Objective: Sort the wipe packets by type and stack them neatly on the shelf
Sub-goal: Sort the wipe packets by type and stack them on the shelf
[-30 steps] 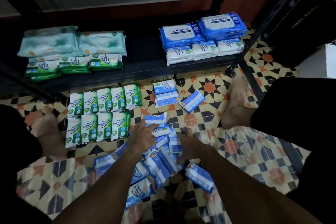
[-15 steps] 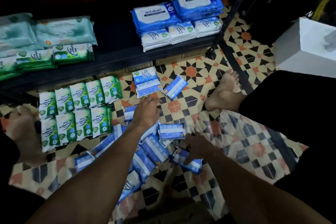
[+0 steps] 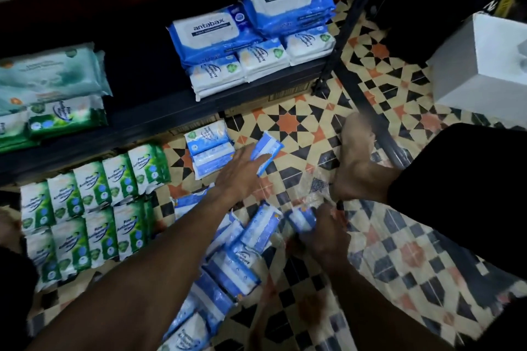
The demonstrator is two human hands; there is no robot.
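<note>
A loose pile of small blue wipe packets (image 3: 233,262) lies on the tiled floor in front of me. My left hand (image 3: 242,172) reaches forward, its straight fingers touching a single blue packet (image 3: 269,148) beside a short blue stack (image 3: 206,151). Lower right, my right hand (image 3: 328,234) grips one blue packet (image 3: 302,219) at the pile's edge. Green packets (image 3: 91,208) lie in two rows on the left. The dark shelf (image 3: 159,120) holds large blue antabax packs (image 3: 216,34) over small white-blue packets (image 3: 262,61), and green packs (image 3: 54,94) at the left.
My bare right foot (image 3: 359,162) rests on the patterned tiles right of the packets. A black shelf post (image 3: 342,45) stands at the shelf's right end. A white box (image 3: 482,65) sits on the floor at the far right. A crumpled clear wrapper (image 3: 316,191) lies near my right hand.
My left hand has moved forward from the pile to the single blue packet near the shelf. My right hand has closed on a packet at the pile's right edge. The view has shifted right.
</note>
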